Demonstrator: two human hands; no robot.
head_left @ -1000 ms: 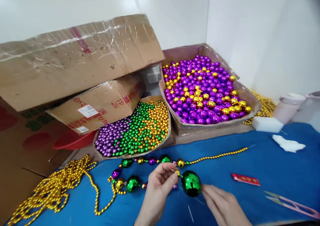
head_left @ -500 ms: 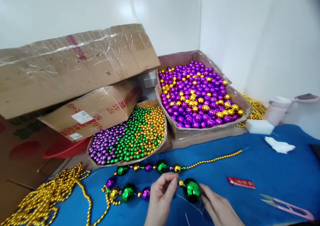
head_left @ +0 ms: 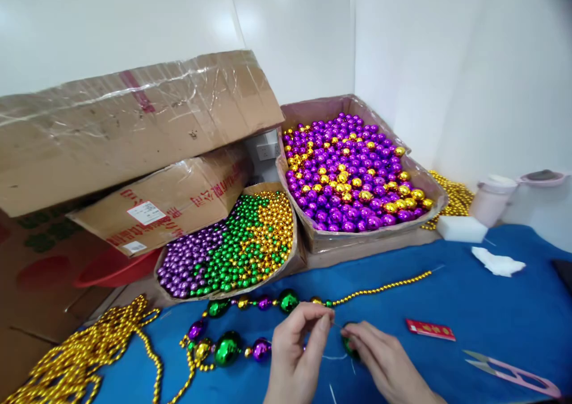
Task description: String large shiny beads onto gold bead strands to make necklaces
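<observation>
My left hand (head_left: pixel 304 347) is closed in a pinch, with a thin pale thread (head_left: pixel 337 325) at its fingertips. The thread stretches across a short gap to my right hand (head_left: pixel 384 353). The right fingers are closed over a large shiny green bead (head_left: pixel 350 348), which they mostly hide. Behind and left of my hands, a bead strand (head_left: pixel 227 348) of large green, purple and gold beads curves over the blue cloth (head_left: pixel 379 314). A chain of small gold beads (head_left: pixel 384 286) extends from its far side.
Cardboard boxes hold small mixed beads (head_left: pixel 241 249) and larger purple and gold beads (head_left: pixel 353 177). Gold bead chains (head_left: pixel 75 350) lie heaped at left. On the right are pink-handled snips (head_left: pixel 513 374), a red packet (head_left: pixel 430 329), white tissue (head_left: pixel 498 262) and a white block (head_left: pixel 462 228).
My left hand has shifted slightly right and up. The right fingers have moved over the green bead, covering most of it. The small gold bead beside it is no longer visible.
</observation>
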